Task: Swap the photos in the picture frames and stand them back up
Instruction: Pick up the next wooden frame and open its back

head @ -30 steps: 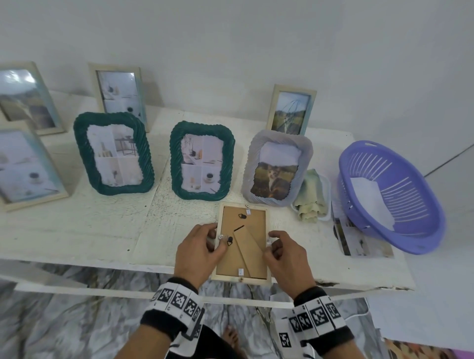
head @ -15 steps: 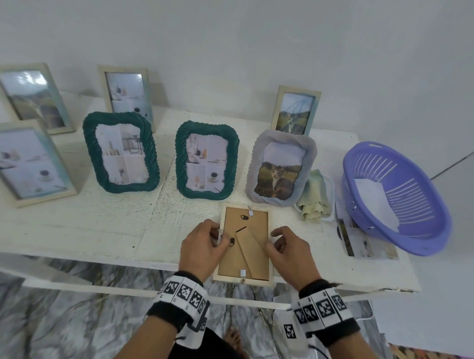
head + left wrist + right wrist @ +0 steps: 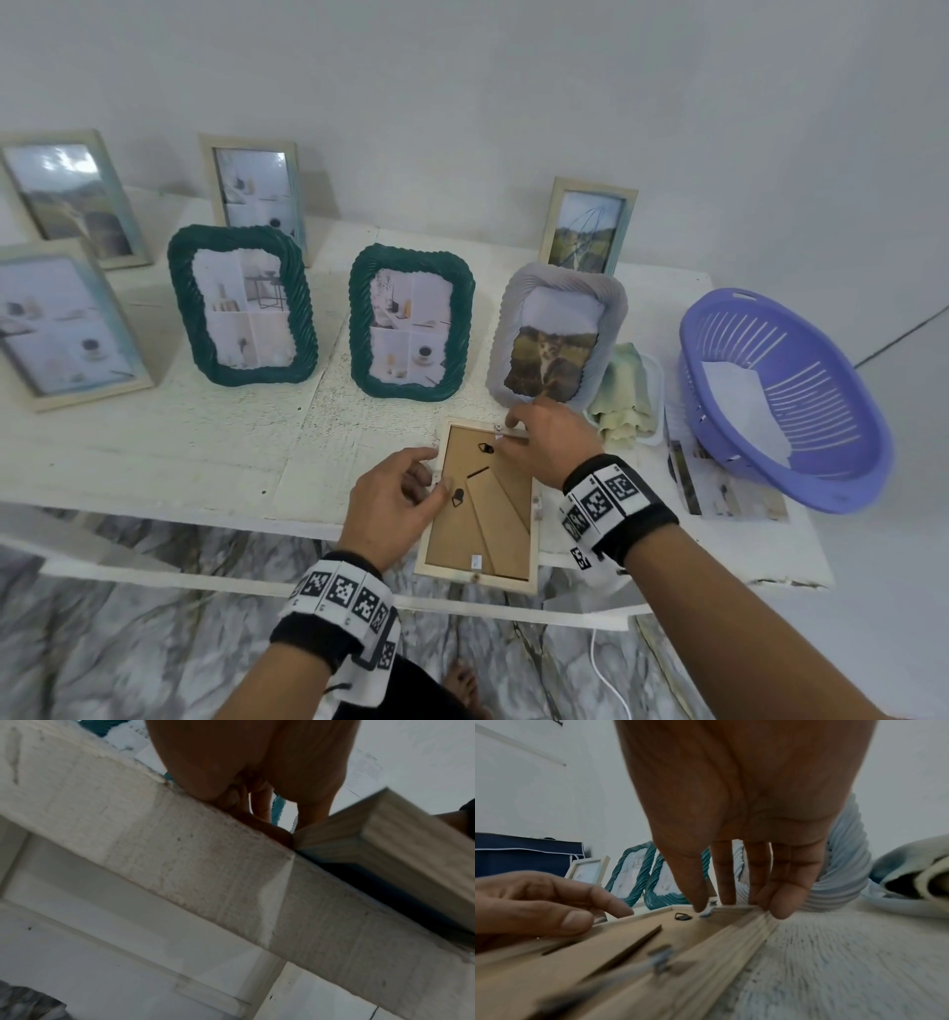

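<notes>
A white painted wooden table (image 3: 154, 452) with a rough, chipped top is set against a pale wall. A lilac slotted plastic basket (image 3: 780, 401) is tilted at the right end, with a sheet of white paper (image 3: 739, 395) seen inside it and loose printed photos (image 3: 719, 483) lying partly beneath it. Two dark green rope-patterned oval frames (image 3: 241, 313) (image 3: 411, 321) are stood upright mid-table, and a pale grey ribbed frame with a cat photo (image 3: 557, 334) is stood to their right. Four pale wooden rectangular frames (image 3: 67, 324) (image 3: 77, 198) (image 3: 257, 195) (image 3: 588, 226) are propped along the left side and the back. A crumpled pale green cloth (image 3: 624, 401) is seen in a shallow white tray (image 3: 655, 380) beside the grey frame. The task item, a light wooden picture frame lying face down with its brown backing board up (image 3: 482, 509), is placed at the front edge of the table, slightly overhanging it. The left hand (image 3: 395, 498) is rested at the frame's left edge, fingers loosely curled, thumb laid on the backing; no grip is shown. The right hand (image 3: 744, 821) is held over the frame's far end, fingers extended downward, with thumb and fingertips (image 3: 780, 910) touching the top rail at a small metal retaining tab (image 3: 706, 913). A black hanger loop (image 3: 682, 916) is seen just beside that tab.
</notes>
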Available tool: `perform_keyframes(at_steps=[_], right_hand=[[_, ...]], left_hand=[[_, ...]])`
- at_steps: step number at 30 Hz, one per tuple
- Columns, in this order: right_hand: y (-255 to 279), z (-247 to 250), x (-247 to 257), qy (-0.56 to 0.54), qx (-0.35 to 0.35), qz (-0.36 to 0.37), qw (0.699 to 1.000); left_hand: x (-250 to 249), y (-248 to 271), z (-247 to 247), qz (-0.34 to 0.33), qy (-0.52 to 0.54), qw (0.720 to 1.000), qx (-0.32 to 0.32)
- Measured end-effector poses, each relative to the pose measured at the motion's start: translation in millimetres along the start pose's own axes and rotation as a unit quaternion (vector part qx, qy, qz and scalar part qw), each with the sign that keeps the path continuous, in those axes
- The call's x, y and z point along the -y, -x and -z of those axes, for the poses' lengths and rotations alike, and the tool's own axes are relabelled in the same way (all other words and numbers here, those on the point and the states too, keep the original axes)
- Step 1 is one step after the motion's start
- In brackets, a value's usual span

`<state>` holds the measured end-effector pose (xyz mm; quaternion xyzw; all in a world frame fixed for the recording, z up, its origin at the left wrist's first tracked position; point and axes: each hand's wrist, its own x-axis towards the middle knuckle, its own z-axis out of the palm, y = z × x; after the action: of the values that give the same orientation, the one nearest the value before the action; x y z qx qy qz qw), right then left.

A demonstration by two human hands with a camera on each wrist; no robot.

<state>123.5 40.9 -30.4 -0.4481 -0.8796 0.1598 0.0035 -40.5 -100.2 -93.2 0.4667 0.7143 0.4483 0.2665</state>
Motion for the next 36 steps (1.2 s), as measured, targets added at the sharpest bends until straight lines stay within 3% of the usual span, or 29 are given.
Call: perform_keyframes(at_steps=[14,22,27,32,36], right_hand=[[-19.3,5.7,-10.1,0.009,0.077,0.107,0.991],[-30.3,7.2,0.6,0.105,0.119,0.113,0.981],[-34.1,14.2,8.9,0.112,0.131,0.08,0.982],[-25.1,9.7,11.1,0.1,0.109,0.028,0.989],[0.4,10.1,9.5,0.056,0.018,0.023,0.998]], left_hand=[[-0.4,0.3,1.6,-0.029,-0.01,0.999,0.012],[-0.2,-1.7,4.9,-0.027,0.006,0.999,0.035],[-1.2,-4.5,4.7,-0.009,0.015,0.999,0.037],[0.3,-3.9,1.4,0.01,0.03,0.999,0.02],[-0.7,-6.8,-1.4,0.022,0.038,0.999,0.005]])
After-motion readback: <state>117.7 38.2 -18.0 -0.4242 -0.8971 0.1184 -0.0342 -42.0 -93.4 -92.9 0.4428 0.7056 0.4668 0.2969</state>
